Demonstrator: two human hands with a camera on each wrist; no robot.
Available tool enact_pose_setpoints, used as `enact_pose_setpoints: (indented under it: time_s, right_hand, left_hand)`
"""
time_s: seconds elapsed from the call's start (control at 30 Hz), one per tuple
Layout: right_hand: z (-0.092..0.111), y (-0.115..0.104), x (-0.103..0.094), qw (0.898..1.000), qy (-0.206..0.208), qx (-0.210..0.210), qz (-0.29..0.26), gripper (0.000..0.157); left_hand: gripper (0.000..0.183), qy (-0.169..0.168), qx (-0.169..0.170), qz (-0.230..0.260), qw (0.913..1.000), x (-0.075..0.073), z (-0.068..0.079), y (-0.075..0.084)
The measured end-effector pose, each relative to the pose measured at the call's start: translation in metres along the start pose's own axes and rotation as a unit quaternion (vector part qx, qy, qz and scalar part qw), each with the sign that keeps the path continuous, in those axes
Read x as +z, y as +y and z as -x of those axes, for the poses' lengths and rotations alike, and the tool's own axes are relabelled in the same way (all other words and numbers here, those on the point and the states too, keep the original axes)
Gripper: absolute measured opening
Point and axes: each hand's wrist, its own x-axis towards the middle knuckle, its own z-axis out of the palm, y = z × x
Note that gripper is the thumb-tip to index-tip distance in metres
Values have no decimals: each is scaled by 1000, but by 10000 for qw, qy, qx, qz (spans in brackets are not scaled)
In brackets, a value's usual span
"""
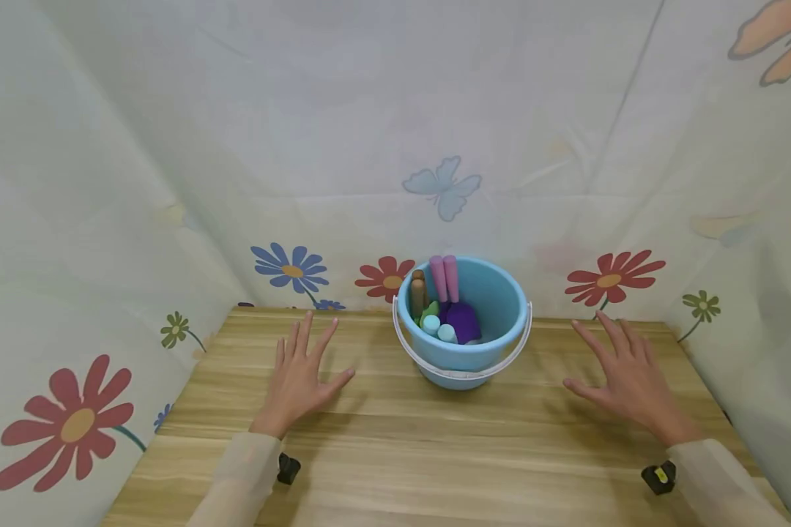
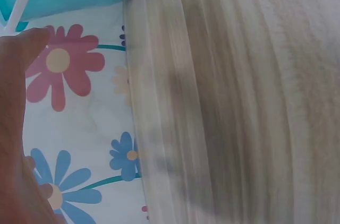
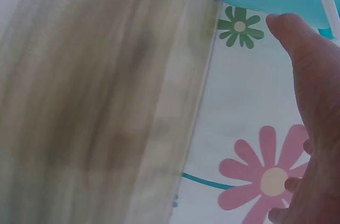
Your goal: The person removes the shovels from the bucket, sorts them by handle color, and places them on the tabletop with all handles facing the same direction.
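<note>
A light blue bucket (image 1: pixel 458 359) stands near the back of the wooden table, its white handle (image 1: pixel 461 375) hanging down over the front. Inside it are two pink handles (image 1: pixel 444 278), brown handles (image 1: pixel 418 294), pale blue rounded ends (image 1: pixel 439 329), something green (image 1: pixel 430 311) and a purple piece (image 1: pixel 463 322); their lower parts are hidden. To the left of the bucket, my left hand (image 1: pixel 299 384) is held with fingers spread, holding nothing. My right hand (image 1: pixel 629 380) is on the other side, also spread and holding nothing. Both wrist views show a thumb and part of the bucket.
The wooden table (image 1: pixel 369 454) has a white curtain (image 1: pixel 343 146) printed with flowers and butterflies behind it and along both sides. A small black device is at each wrist.
</note>
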Motion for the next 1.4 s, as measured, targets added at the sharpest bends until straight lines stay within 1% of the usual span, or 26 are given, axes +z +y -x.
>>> enact_pose_setpoints:
  time_s: [0.1, 0.23, 0.33, 0.47, 0.57, 0.63, 0.73, 0.87, 0.97, 1.07, 1.13, 1.23, 1.27, 1.33, 1.4]
  right_hand:
    - [-6, 1, -4, 9997, 80, -217, -35, 109]
    - [-16, 1, -11, 9982, 216, -523, -194, 109]
    - [-23, -1, -16, 9973, 169, -620, -349, 109]
    - [-33, -6, -22, 9966, 46, -660, -484, 108]
    - [-41, -8, -26, 9951, 61, -755, -632, 108]
    - [-47, -9, -28, 9937, 74, -835, -742, 108]
    - [-54, -12, -33, 9925, -16, -889, -844, 107]
    - [-62, -18, -40, 9922, -265, -778, -941, 103]
    - [-68, -23, -43, 9910, -390, -703, -1074, 101]
    - [-74, -26, -43, 9891, -456, -681, -1225, 101]
    - [-78, -28, -43, 9870, -465, -676, -1378, 101]
    - [-84, -32, -42, 9817, -519, -649, -1716, 99]
    - [-85, -34, -41, 9797, -546, -624, -1826, 99]
    - [-89, -38, -39, 9759, -602, -583, -2016, 97]
    - [-92, -41, -36, 9720, -643, -539, -2195, 95]
  left_hand:
    - [93, -54, 18, 33, 10000, -3, -2, 1]
    - [93, 38, 130, 63, 9999, -7, -8, 2]
    - [93, 192, 284, 126, 9993, -9, -14, 3]
    - [92, 306, 509, 456, 9972, -11, -22, 8]
    - [90, 175, 533, 765, 9955, -14, -26, 14]
    - [88, 8, 472, 933, 9945, -16, -29, 19]
    - [86, -256, 342, 1210, 9917, -18, -32, 26]
    - [85, -466, 251, 1544, 9866, -20, -37, 33]
    - [85, -497, 339, 1770, 9824, -20, -42, 38]
    - [86, -549, 412, 2204, 9730, -19, -48, 45]
    - [87, -631, 365, 2581, 9634, -19, -52, 51]
    - [87, -755, 160, 3170, 9453, -19, -55, 60]
    - [87, -783, 111, 3374, 9380, -19, -56, 62]
    - [86, -790, 35, 3776, 9226, -19, -58, 68]
    - [85, -756, -15, 4087, 9095, -19, -61, 72]
